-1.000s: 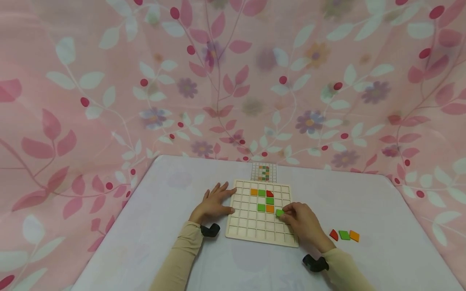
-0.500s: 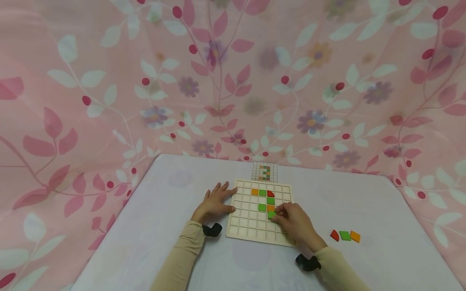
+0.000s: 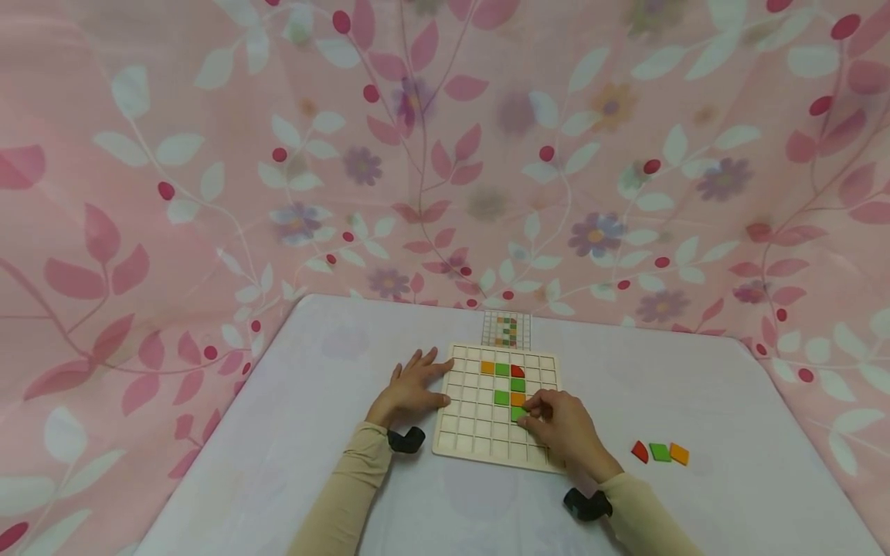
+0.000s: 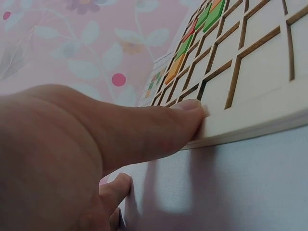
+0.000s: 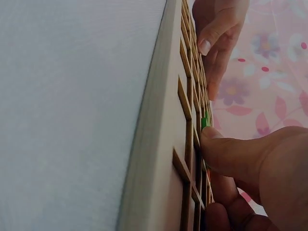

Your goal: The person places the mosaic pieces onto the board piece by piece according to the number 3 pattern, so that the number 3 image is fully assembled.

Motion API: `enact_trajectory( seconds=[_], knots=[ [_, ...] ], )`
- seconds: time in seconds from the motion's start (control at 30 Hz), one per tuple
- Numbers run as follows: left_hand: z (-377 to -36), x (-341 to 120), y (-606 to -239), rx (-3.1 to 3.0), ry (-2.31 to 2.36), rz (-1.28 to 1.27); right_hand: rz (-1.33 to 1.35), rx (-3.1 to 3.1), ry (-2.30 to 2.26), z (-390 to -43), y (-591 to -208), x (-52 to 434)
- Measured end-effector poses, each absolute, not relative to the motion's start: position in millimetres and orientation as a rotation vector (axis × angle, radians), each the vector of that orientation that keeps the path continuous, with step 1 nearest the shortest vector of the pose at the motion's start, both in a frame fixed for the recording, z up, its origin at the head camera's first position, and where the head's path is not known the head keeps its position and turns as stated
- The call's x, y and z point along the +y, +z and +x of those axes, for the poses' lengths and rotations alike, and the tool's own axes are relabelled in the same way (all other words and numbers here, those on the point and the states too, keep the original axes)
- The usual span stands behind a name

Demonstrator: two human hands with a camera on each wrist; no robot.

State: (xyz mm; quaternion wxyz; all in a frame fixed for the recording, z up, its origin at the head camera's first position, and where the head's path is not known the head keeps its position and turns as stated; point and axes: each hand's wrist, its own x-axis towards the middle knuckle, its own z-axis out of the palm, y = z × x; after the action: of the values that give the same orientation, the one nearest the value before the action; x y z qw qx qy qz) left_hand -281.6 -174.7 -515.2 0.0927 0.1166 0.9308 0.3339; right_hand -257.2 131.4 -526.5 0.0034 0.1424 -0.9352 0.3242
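A wooden grid board [image 3: 474, 434] lies on the white table. Orange [image 3: 487, 367], green [image 3: 502, 369] and red [image 3: 518, 371] tiles fill its upper row, with several more green and orange ones below. My right hand [image 3: 531, 415] pinches a green tile [image 3: 518, 414] in the cell under the lower orange tile [image 3: 518, 398]. The right wrist view shows the thumb [image 5: 231, 151] at that green tile [image 5: 204, 120]. My left hand [image 3: 426, 380] lies flat with straight fingers on the board's left edge. Its thumb [image 4: 159, 130] presses the board's side [image 4: 250, 126].
Loose red [image 3: 640, 452], green [image 3: 659, 452] and orange [image 3: 678, 454] tiles lie in a row right of the board. A small pattern card [image 3: 506, 330] sits behind the board. A pink floral cloth [image 3: 445, 154] hangs at the back.
My right hand has carried the green tile leftward from the board's right side into the cell under the orange tile. The left hand has stayed put.
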Motion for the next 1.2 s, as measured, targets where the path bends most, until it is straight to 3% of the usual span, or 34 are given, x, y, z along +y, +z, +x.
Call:
enact_trajectory(
  seconds=[1.2],
  knots=[
    [-282.6, -173.3, -515.7, 2.77, 0.956, 0.327, 0.592, -2.855, 1.325, -262.6, -538.0, 152.7]
  ],
)
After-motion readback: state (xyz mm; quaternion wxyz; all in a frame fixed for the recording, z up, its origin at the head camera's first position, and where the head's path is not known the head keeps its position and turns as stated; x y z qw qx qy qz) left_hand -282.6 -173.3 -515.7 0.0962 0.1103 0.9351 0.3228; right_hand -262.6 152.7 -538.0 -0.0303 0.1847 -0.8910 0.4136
